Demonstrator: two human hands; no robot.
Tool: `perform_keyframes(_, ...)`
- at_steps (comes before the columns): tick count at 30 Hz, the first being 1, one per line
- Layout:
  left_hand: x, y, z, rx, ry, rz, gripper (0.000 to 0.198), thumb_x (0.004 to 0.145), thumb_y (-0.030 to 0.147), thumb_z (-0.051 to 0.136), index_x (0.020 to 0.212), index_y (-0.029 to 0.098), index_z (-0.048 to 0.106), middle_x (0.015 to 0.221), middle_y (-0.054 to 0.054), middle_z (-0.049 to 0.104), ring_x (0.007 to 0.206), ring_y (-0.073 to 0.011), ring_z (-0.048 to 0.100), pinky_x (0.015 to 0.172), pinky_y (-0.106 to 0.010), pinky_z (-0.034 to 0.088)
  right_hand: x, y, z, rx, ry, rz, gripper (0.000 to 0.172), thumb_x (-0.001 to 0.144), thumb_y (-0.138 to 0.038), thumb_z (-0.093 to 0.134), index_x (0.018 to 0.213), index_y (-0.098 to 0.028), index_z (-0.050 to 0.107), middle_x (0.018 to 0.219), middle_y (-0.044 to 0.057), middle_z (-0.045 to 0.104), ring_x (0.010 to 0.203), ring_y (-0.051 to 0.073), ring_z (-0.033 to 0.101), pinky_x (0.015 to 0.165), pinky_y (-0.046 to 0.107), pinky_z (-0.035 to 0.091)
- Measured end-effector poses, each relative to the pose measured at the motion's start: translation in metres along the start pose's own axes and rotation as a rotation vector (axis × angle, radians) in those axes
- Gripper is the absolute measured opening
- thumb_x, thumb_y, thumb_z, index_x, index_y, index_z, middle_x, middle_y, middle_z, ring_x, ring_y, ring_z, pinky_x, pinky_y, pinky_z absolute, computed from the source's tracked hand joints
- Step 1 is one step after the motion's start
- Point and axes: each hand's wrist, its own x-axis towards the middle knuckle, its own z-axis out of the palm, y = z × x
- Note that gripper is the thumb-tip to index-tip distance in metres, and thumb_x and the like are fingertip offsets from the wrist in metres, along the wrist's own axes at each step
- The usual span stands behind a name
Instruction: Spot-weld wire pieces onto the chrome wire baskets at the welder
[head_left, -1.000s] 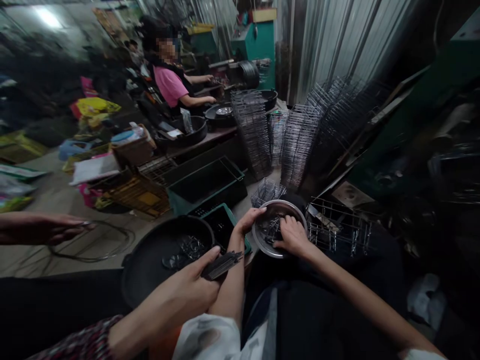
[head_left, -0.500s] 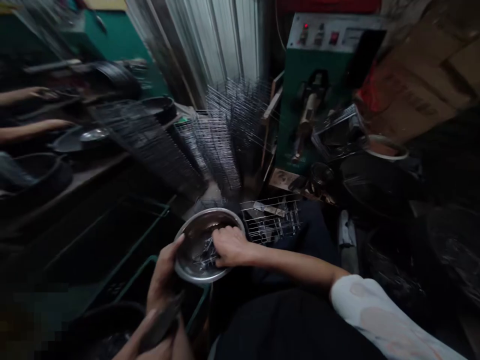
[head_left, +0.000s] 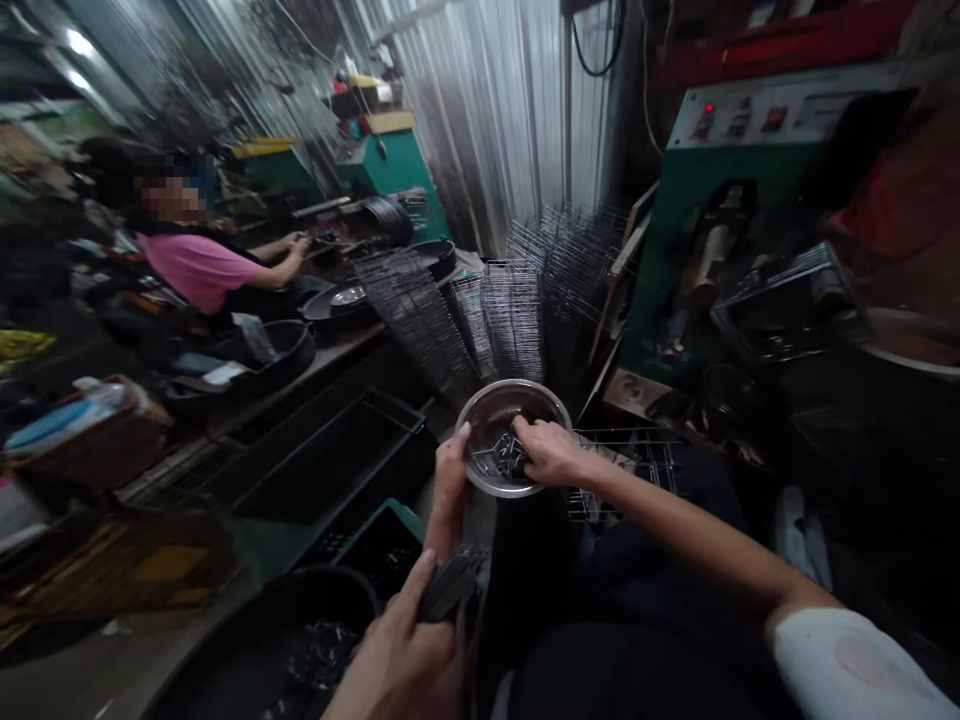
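A round metal bowl (head_left: pixel 555 400) is tilted towards me, with small shiny metal pieces (head_left: pixel 506 455) inside. My left hand (head_left: pixel 448 475) is closed on its left rim, thumb over the edge. My right hand (head_left: pixel 551 452) reaches in from the right, fingers curled down at the pieces; its fingertips are partly hidden. Closer to the camera, a third hand (head_left: pixel 394 655) from the bottom edge, seemingly another person's, grips a dark bundle (head_left: pixel 450 585) beside my left forearm. A wire rack (head_left: pixel 637 450) lies just right of the bowl.
Stacked wire grids (head_left: pixel 514 320) stand behind the bowl. A green machine (head_left: pixel 675 240) is at right, green crates (head_left: pixel 352 440) at left. A black tub (head_left: pixel 247 620) is lower left. A co-worker in pink (head_left: pixel 199 265) sits at a bench at far left.
The view has swung left, so the co-worker now shows and the bowl sits further right and higher in the picture. My left hand still holds the rim; my right hand stays in the bowl.
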Motion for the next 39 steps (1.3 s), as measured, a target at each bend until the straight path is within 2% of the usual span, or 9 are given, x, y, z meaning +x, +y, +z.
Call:
perform_keyframes(4, 0.001, -0.01, 0.004, -0.04, -0.035, 0.027, 0.036, 0.072, 0.058, 0.07, 0.074, 0.022, 0.072, 0.076, -0.005, 0.075, 0.07, -0.0232, 0.063, 0.066, -0.034, 0.048, 0.003, 0.01, -0.003, 0.035, -0.042, 0.02, 0.053, 0.078, -0.028, 0.062, 0.125, -0.01, 0.045, 0.105, 0.02, 0.069, 0.094, 0.033, 0.068, 0.071, 0.033, 0.046)
perform_keyframes(11, -0.002, -0.035, -0.005, -0.19, 0.04, 0.033, 0.037, 0.07, 0.055, 0.076, 0.073, 0.018, 0.073, 0.07, -0.006, 0.072, 0.064, -0.0213, 0.062, 0.063, -0.033, 0.048, 0.013, 0.004, 0.025, 0.21, -0.013, 0.07, 0.047, 0.079, -0.033, 0.063, 0.12, -0.015, 0.047, 0.1, 0.014, 0.071, 0.09, 0.031, 0.069, 0.065, 0.03, 0.041)
perform_keyframes(16, -0.007, -0.04, -0.009, -0.233, 0.059, 0.04, 0.035, 0.07, 0.052, 0.077, 0.073, 0.018, 0.073, 0.071, -0.004, 0.071, 0.063, -0.0184, 0.06, 0.062, -0.031, 0.048, 0.018, -0.006, 0.038, 0.233, 0.066, 0.037, 0.05, 0.079, -0.026, 0.067, 0.124, -0.016, 0.047, 0.105, 0.012, 0.07, 0.095, 0.028, 0.067, 0.073, 0.029, 0.042)
perform_keyframes(20, -0.011, -0.041, -0.008, -0.286, 0.109, -0.01, 0.039, 0.063, 0.052, 0.081, 0.07, 0.015, 0.071, 0.063, -0.003, 0.067, 0.058, -0.0157, 0.056, 0.056, -0.028, 0.045, 0.023, -0.004, 0.04, 0.287, 0.163, -0.036, 0.042, 0.081, -0.018, 0.062, 0.122, -0.016, 0.054, 0.111, 0.012, 0.067, 0.104, 0.026, 0.063, 0.084, 0.032, 0.045)
perform_keyframes(23, -0.012, -0.044, -0.006, -0.309, 0.146, -0.033, 0.047, 0.059, 0.055, 0.081, 0.072, 0.012, 0.071, 0.062, -0.003, 0.066, 0.056, -0.0154, 0.057, 0.056, -0.027, 0.045, 0.031, 0.008, 0.036, 0.472, 0.263, -0.09, 0.033, 0.083, -0.019, 0.061, 0.116, -0.016, 0.06, 0.116, 0.011, 0.065, 0.109, 0.024, 0.059, 0.094, 0.034, 0.044)
perform_keyframes(25, -0.012, -0.046, -0.005, -0.316, 0.154, -0.046, 0.05, 0.057, 0.056, 0.081, 0.074, 0.01, 0.071, 0.063, -0.004, 0.067, 0.056, -0.0157, 0.059, 0.057, -0.027, 0.046, 0.037, 0.019, 0.03, 0.65, 0.323, -0.083, 0.03, 0.085, -0.026, 0.061, 0.114, -0.017, 0.062, 0.112, 0.009, 0.066, 0.105, 0.023, 0.059, 0.093, 0.035, 0.045)
perform_keyframes(31, -0.013, -0.051, -0.001, -0.35, 0.196, -0.032, 0.049, 0.058, 0.055, 0.081, 0.077, 0.011, 0.072, 0.067, -0.005, 0.069, 0.06, -0.0163, 0.062, 0.059, -0.027, 0.046, 0.04, 0.032, 0.013, 1.145, 0.331, 0.015, 0.027, 0.078, -0.041, 0.065, 0.09, -0.017, 0.061, 0.08, -0.001, 0.061, 0.073, 0.015, 0.053, 0.069, 0.025, 0.043)
perform_keyframes(34, -0.013, -0.053, 0.001, -0.362, 0.216, -0.028, 0.048, 0.059, 0.054, 0.081, 0.079, 0.011, 0.072, 0.069, -0.005, 0.07, 0.062, -0.017, 0.063, 0.058, -0.026, 0.045, 0.037, 0.032, 0.011, 1.269, 0.314, 0.027, 0.026, 0.074, -0.039, 0.067, 0.084, -0.017, 0.058, 0.075, -0.002, 0.058, 0.069, 0.013, 0.05, 0.065, 0.023, 0.04)
perform_keyframes(39, -0.015, -0.054, 0.002, -0.367, 0.228, -0.024, 0.047, 0.062, 0.052, 0.079, 0.083, 0.011, 0.072, 0.074, -0.006, 0.072, 0.065, -0.017, 0.064, 0.062, -0.027, 0.047, 0.039, 0.035, 0.013, 1.351, 0.395, 0.114, 0.03, 0.07, -0.042, 0.07, 0.08, -0.018, 0.057, 0.072, -0.003, 0.057, 0.066, 0.012, 0.049, 0.063, 0.023, 0.04)
